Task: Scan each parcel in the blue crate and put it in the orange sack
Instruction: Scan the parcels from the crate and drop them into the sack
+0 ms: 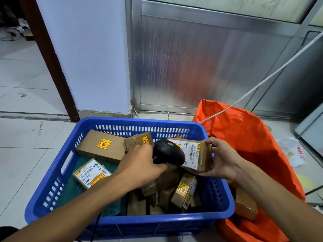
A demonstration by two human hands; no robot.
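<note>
Head view, looking down. The left hand [139, 165] is closed around the grip of a black handheld scanner [168, 151], whose head points right at the white shipping label of a cardboard parcel [195, 155]. The right hand [221, 158] holds this parcel by its right end, thumb on the far edge and fingers beneath, above the right part of the blue crate [52, 180]. Inside the crate lie more cardboard parcels: a large flat box with a yellow-red sticker [102, 145] at far left, a labelled box [90, 173] at near left on a dark green lining, and several tilted boxes [185, 191] piled near the right wall. The orange sack [244, 137] stands open just right of the crate, touching it; a brown box [245, 205] lies in its mouth. A white cable [262, 81] runs from far right down towards the sack
</note>
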